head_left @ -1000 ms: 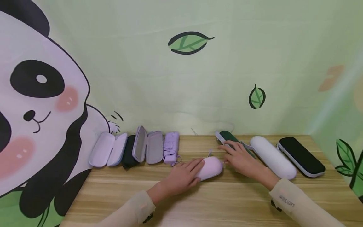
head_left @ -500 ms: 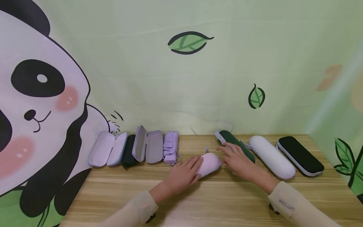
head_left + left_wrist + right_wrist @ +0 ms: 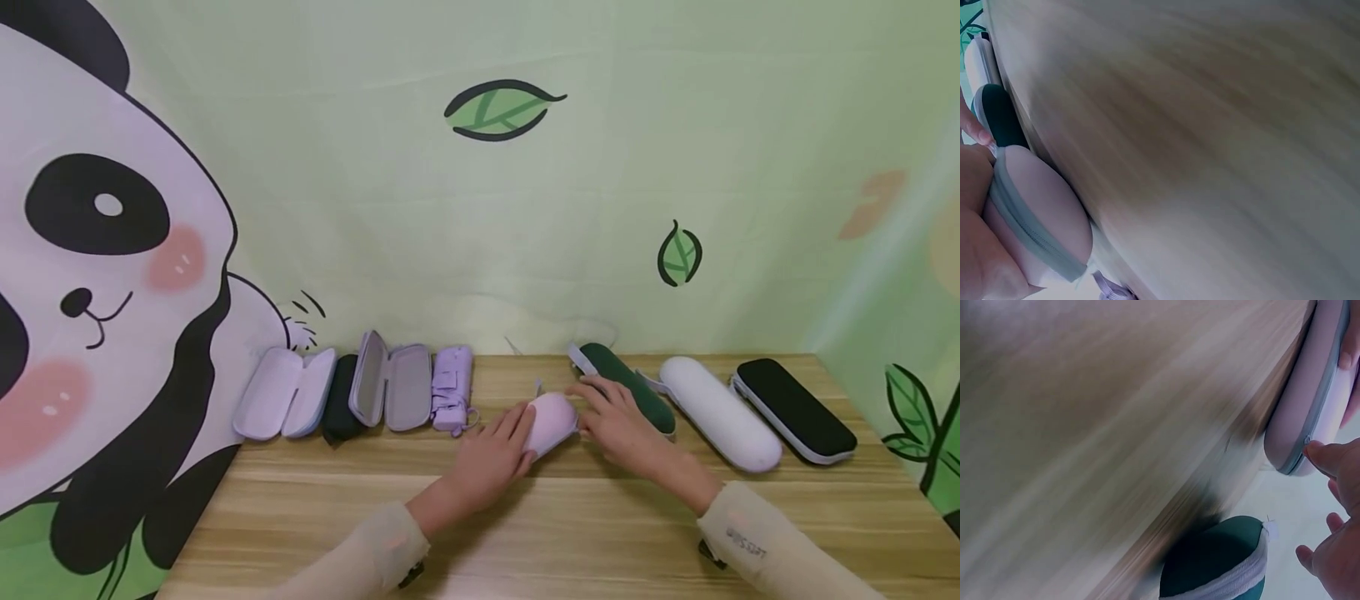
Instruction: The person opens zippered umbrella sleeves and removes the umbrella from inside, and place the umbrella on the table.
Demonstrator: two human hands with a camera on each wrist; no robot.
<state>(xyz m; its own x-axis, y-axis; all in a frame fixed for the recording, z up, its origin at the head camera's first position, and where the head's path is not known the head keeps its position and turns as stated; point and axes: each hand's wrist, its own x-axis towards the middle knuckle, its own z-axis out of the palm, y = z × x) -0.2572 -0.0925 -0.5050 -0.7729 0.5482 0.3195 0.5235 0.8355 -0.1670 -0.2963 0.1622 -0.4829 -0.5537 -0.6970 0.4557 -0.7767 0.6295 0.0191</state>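
A pale pink zip case [image 3: 552, 421] with a grey zipper band lies slanted at the middle of the table. My left hand [image 3: 491, 450] holds its left end, fingers over the top and thumb on the near side. At its right end my right hand [image 3: 618, 421] pinches the small zipper pull [image 3: 1307, 441] between thumb and finger, as the right wrist view shows; the other fingers are spread. A green zip case [image 3: 637, 387] lies just behind the right hand, partly hidden by it. The left wrist view shows the pink case [image 3: 1047, 206] in the left hand's grip.
Left on the wooden table [image 3: 480, 542] stand an open lilac case [image 3: 272, 398], a black case [image 3: 342, 408], an open grey case [image 3: 408, 387] and a strapped purple bundle [image 3: 452, 387]. Right lie a white case [image 3: 720, 417] and a black case [image 3: 797, 412]. A printed cloth [image 3: 585, 192] hangs behind.
The pink case has shifted slightly left and away from me, its right end swinging toward the back. My left hand moved with it; my right hand went a little left.
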